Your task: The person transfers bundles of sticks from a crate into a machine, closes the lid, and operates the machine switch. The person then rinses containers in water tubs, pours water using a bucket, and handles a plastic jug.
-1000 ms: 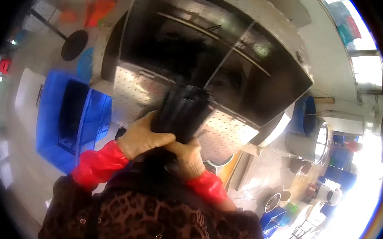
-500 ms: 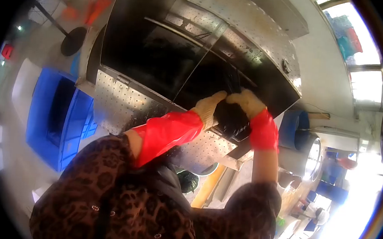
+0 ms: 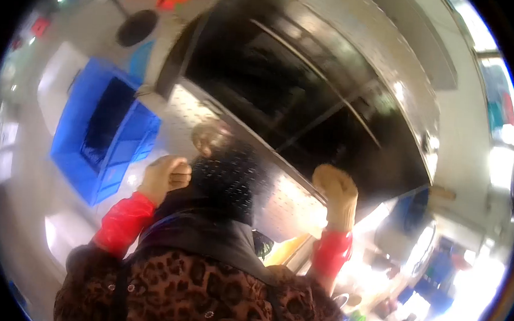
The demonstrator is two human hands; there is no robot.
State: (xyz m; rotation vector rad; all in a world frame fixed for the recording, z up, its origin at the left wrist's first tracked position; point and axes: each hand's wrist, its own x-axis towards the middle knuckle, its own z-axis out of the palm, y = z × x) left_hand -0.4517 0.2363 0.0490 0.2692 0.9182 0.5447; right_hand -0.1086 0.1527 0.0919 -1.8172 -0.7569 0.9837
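Observation:
My left hand (image 3: 172, 176), in a cream glove with a red sleeve cuff, is a fist at the left edge of a black, wet, limp mass (image 3: 227, 173). Bright specks dot this mass, and motion blurs it in front of my dark apron (image 3: 206, 233); its kind is unclear. My right hand (image 3: 335, 191), gloved alike, is closed at the near edge of a metal tank (image 3: 205, 102). Whether anything is inside its fingers is hidden. Dark contents fill the tank, with a thin rod (image 3: 314, 64) across it.
A blue crate (image 3: 133, 136) with something black inside stands to the left. A round dark disc on a pole (image 3: 137, 28) is beyond it. Behind the tank's right end stands a blue barrel (image 3: 408, 212). Bright windows (image 3: 501, 109) line the right side.
My hands have come out from over the tank and moved apart, the left one far to the left. The black mass has moved from between them to in front of my apron.

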